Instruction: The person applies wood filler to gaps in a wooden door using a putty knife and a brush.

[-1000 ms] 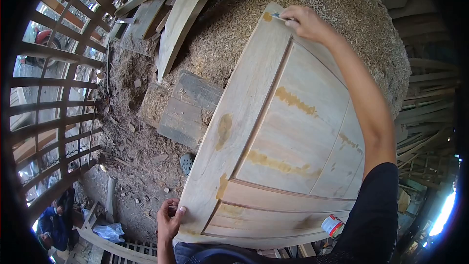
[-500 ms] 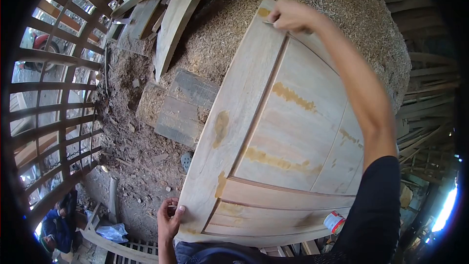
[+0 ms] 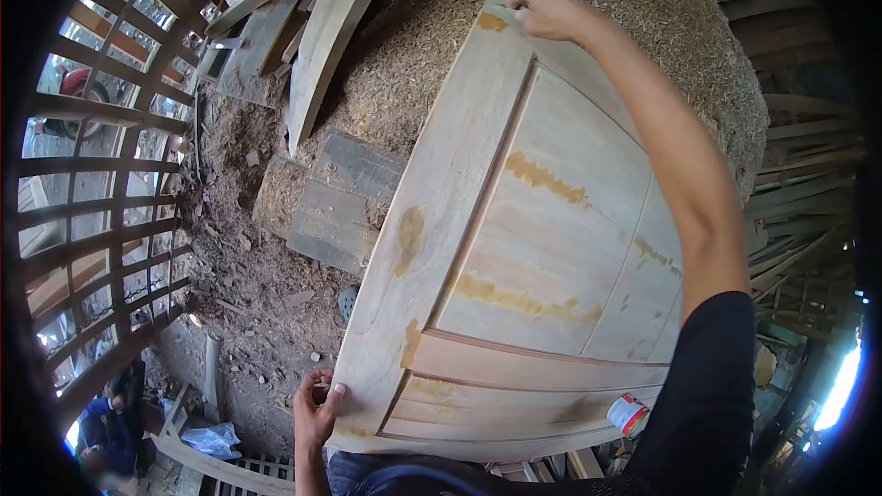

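Observation:
A pale wooden panel door [image 3: 450, 184] with yellowish-brown filler patches lies in front of me. At its near left corner my left hand [image 3: 318, 411] has its fingers curled by the edge; whether a small thing is between them is too small to tell. My right hand [image 3: 549, 11] is at the far end, beside a filler patch [image 3: 492, 22], fingers closed on something I cannot make out. On the near right part of the door stands a red and white can [image 3: 628, 414].
Sawdust [image 3: 661, 28] is heaped behind the door. Grey boards [image 3: 344, 202] and long planks [image 3: 340, 28] lie to the left, near a slatted wall [image 3: 92, 165]. A co-worker [image 3: 108, 427] is at the lower left. Stacked wood strips [image 3: 808, 184] fill the right side.
My right hand has moved slightly up, to the door's far edge; the flat tool edge seen at its fingers earlier no longer shows. My left hand stays at the near corner.

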{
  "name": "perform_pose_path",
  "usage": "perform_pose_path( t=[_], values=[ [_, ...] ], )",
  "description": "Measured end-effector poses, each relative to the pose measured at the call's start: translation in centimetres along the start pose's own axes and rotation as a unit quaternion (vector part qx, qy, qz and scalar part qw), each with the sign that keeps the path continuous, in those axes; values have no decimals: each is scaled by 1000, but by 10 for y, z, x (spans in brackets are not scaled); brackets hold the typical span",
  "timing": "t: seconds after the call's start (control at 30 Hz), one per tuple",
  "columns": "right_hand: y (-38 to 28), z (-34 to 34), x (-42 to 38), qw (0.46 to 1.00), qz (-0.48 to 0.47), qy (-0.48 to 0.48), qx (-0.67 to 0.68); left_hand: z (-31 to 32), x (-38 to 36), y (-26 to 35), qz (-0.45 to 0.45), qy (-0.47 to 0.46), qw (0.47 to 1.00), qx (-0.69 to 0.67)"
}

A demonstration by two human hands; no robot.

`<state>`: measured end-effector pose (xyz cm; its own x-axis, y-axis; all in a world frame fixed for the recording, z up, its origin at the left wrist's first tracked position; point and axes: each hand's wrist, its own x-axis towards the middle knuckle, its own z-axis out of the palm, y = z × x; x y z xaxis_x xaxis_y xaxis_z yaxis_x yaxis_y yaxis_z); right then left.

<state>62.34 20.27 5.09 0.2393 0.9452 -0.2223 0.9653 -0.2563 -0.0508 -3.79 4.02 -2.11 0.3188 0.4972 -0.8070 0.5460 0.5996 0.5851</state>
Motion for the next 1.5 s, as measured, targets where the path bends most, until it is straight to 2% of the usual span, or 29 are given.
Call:
perform_pose_path(
  t=[0.03, 0.1, 0.13, 0.17, 0.23, 0.27, 0.3, 0.37, 0.4, 0.43, 0.5, 0.53, 0.57, 0.67, 0.77, 0.8, 0.83, 0.97, 1.03, 1.07, 1.1, 1.2, 1.23, 1.27, 1.3, 1.33, 1.43, 1.47, 1.5],
  values=[
    [-8, 5, -2, 1000, 3, 1, 0, 1, 0, 0, 2, -2, 1000, 2],
    [-30, 18, -10, 993, 35, -106, -41, -2, -2, -3, -1, 0, 1000, -19],
    [-40, 0, -17, 987, 18, -159, -24, -1, -2, -5, 2, 9, 1000, -24],
    [-47, -17, -21, 987, 18, -160, -24, 0, -2, -7, 1, 9, 1000, -24],
    [-49, -42, -31, 963, 104, -250, -5, -1, 0, -8, 20, 13, 1000, -2],
    [-8, -13, -22, 985, 31, -167, -7, -1, 2, -7, 22, 11, 1000, -4],
    [2, -1, -28, 985, 28, -168, -11, -1, 1, -6, 14, 10, 1000, -17],
    [14, 20, -36, 996, -84, -5, 17, 2, 1, -7, 4, 11, 999, -32],
    [12, 35, -45, 989, -138, 17, 50, 2, 1, -7, 14, 9, 1000, -26],
    [17, 37, -48, 989, -136, 15, 54, 0, 0, -7, 24, 7, 1000, -17],
    [25, 18, -46, 994, -28, -104, -1, 1, -1, -9, 22, 13, 1000, -17],
    [25, -6, -37, 978, -27, -197, -66, 2, -1, -9, 22, 20, 999, -20],
    [23, -9, -32, 978, -24, -196, -64, 1, 0, -8, 23, 18, 999, -17],
    [24, 12, -8, 1000, -8, 2, 10, 4, 1, -5, 20, 10, 999, -26],
    [-6, 40, -14, 998, 29, -58, -11, 1, -2, 3, 7, 4, 1000, -18],
    [-5, 32, -14, 994, -27, -99, -32, 2, -2, -2, 12, 11, 1000, -20],
    [-4, 21, -16, 994, -28, -99, -31, 3, -2, -5, 16, 18, 999, -21],
    [13, -4, -32, 985, 47, -164, 18, 2, -1, -5, 19, 18, 1000, -6],
    [31, 34, -39, 989, -134, 6, 63, 0, -1, -2, -3, -1, 1000, -30],
    [31, 50, -50, 984, -140, 36, 105, 0, -1, -3, 3, -2, 999, -35],
    [33, 46, -52, 984, -138, 35, 109, 0, -2, -3, 1, -2, 999, -32],
    [24, -9, -37, 978, -14, -200, -50, 3, -2, -4, 17, 27, 999, -17],
    [22, -6, -31, 979, -12, -200, -49, 2, 0, -7, 19, 22, 1000, -9],
    [19, -5, -24, 989, 1, -142, -41, 0, 0, -8, 21, 17, 1000, -1],
    [20, -6, -17, 996, 11, -82, -37, 1, 0, -8, 23, 16, 1000, -3],
    [18, 11, -16, 999, -24, 34, -13, 2, 1, -6, 26, 8, 1000, -15],
    [-11, 36, -28, 999, 14, -41, -9, 0, -1, -2, 20, 3, 1000, -15],
    [-16, 20, -24, 986, 13, -154, -61, 2, -2, -2, 11, 10, 1000, -11],
    [-17, 5, -25, 986, 13, -155, -59, 3, -3, -3, 9, 11, 1000, -11]
  ],
)
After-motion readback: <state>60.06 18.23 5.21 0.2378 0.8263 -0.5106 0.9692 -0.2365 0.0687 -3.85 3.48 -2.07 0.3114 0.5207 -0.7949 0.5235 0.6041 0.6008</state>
